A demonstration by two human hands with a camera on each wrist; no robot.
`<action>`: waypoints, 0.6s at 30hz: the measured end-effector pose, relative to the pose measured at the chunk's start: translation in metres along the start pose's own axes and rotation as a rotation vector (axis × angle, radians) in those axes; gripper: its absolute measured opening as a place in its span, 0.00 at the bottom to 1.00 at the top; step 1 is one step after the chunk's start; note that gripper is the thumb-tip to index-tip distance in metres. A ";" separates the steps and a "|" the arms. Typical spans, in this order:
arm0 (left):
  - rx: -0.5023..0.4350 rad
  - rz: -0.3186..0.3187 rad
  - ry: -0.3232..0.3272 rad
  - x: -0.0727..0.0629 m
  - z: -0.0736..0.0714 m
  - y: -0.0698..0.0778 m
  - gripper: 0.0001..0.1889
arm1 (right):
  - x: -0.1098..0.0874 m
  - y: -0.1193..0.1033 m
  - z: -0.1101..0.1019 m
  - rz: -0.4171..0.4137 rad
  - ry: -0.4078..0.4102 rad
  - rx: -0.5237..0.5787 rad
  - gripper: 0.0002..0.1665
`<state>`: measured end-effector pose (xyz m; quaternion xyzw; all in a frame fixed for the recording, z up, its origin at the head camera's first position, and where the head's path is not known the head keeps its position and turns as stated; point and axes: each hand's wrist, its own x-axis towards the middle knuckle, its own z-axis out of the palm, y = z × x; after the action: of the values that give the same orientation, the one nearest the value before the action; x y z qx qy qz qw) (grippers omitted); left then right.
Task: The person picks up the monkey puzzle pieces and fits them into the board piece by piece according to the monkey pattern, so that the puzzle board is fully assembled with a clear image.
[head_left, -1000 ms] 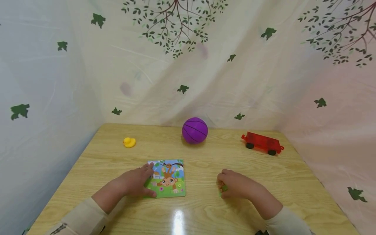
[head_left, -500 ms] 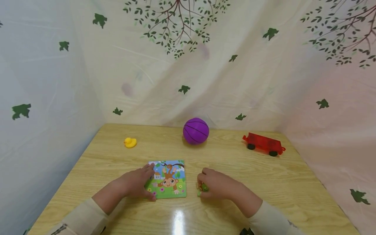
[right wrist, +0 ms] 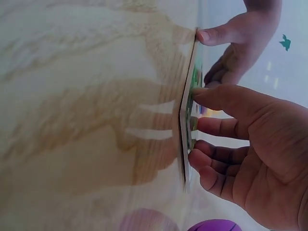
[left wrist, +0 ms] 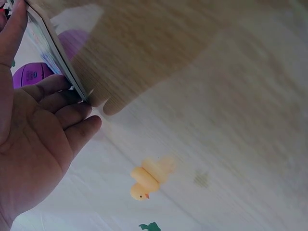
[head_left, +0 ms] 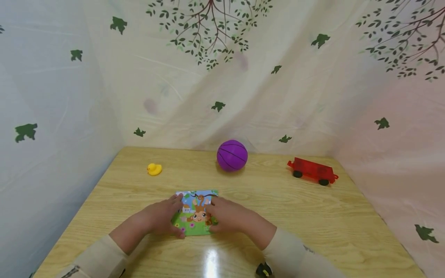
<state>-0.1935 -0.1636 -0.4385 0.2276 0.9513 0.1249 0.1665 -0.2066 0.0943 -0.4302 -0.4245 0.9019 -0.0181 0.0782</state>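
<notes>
In the head view a square puzzle board (head_left: 189, 227) with a cartoon monkey lies flat on the table. My left hand (head_left: 160, 217) rests at its left side, fingers spread, the thumb by the lower left corner. In the left wrist view those fingertips touch the board's edge. Over the board's right part, my right hand (head_left: 229, 217) pinches a small green and brown puzzle piece (head_left: 214, 221), mostly hidden by the fingers. The right wrist view shows the piece's thin edge (right wrist: 194, 123) between the fingertips, right at the board's surface.
Toward the back of the wooden table (head_left: 278, 204) stand a yellow rubber duck (head_left: 154, 169) at left, a purple ball (head_left: 232, 155) in the middle and a red toy wagon (head_left: 313, 170) at right. A pale cloth (head_left: 187, 116) with leaf prints hangs behind.
My right hand has moved left across the table with the puzzle piece, from beside the board to over its right part. The left hand has stayed at the board's left edge.
</notes>
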 end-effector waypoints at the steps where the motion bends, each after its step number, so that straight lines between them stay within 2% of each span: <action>1: 0.001 0.001 0.001 0.000 0.000 0.000 0.53 | 0.002 -0.001 0.001 -0.002 -0.003 -0.005 0.20; 5: 0.003 0.004 0.002 0.000 0.000 0.000 0.51 | 0.005 -0.003 0.003 -0.021 0.001 -0.034 0.22; 12: 0.005 0.015 0.003 0.000 -0.002 0.002 0.51 | 0.004 -0.006 0.008 -0.011 0.028 -0.022 0.14; 15: 0.003 0.014 -0.005 -0.002 -0.003 0.002 0.51 | 0.003 -0.010 0.008 -0.015 0.051 -0.054 0.13; 18: -0.007 0.016 -0.013 -0.003 -0.004 0.002 0.51 | 0.003 -0.013 0.009 -0.026 0.067 -0.133 0.12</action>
<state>-0.1917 -0.1637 -0.4334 0.2355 0.9478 0.1283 0.1725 -0.1970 0.0844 -0.4379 -0.4395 0.8976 0.0265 0.0196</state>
